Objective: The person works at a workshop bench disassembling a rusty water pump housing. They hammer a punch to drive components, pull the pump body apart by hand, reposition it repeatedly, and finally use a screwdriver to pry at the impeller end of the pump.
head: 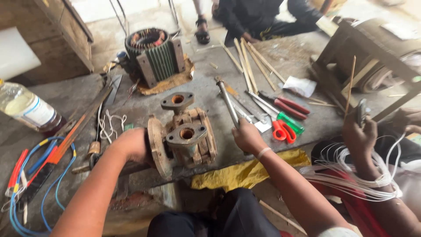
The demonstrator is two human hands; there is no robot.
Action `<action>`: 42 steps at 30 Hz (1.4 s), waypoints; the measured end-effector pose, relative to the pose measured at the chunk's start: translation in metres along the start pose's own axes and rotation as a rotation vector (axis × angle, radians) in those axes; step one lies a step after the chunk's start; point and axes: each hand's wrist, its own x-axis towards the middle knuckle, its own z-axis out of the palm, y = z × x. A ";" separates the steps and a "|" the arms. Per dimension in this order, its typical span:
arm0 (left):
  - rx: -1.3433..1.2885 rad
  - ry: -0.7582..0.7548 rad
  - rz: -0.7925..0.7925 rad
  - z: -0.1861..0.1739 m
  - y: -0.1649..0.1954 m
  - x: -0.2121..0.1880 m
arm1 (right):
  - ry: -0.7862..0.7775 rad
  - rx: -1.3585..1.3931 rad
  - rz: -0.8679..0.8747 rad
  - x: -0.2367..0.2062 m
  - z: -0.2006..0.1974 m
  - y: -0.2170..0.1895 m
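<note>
Rusty pump casing [186,138] between hands; left hand [131,145] grips flange; right hand [246,136] holds rod [228,103].

We see a rusty pump casing [184,138] lying on its side, flanged ports up, with a steel rod [228,103] angled just right of it.

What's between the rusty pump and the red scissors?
In the head view, the person's right hand gripping a long metal tool lies between the rusty pump and the red scissors.
</note>
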 end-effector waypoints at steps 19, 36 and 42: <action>0.257 0.805 -0.049 0.077 0.023 -0.033 | -0.065 -0.362 -0.583 -0.011 -0.040 -0.229; 0.014 0.012 -0.037 -0.007 0.016 -0.037 | -0.015 -0.312 -0.503 -0.013 -0.031 -0.235; 0.267 0.749 -0.014 0.061 0.015 -0.037 | -0.047 -0.340 -0.454 -0.012 -0.033 -0.239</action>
